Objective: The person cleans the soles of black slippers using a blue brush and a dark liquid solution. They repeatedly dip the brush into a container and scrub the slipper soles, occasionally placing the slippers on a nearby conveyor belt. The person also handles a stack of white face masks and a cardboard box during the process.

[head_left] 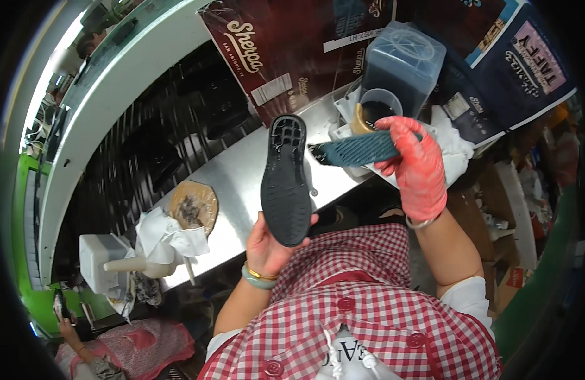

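1. Now my bare left hand (267, 244) is clamped on the black shoe sole (286, 180), held upright above the steel bench (235, 174).
2. My gloved right hand (419, 164) has its fingers closed around a teal brush (356, 149) beside the glue cup (378, 107).
3. Judging by its dry look, the sole is uncoated; brushing remains.

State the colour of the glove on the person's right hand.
Pinkish red, seen best in the head view on the right hand gripping a teal brush.
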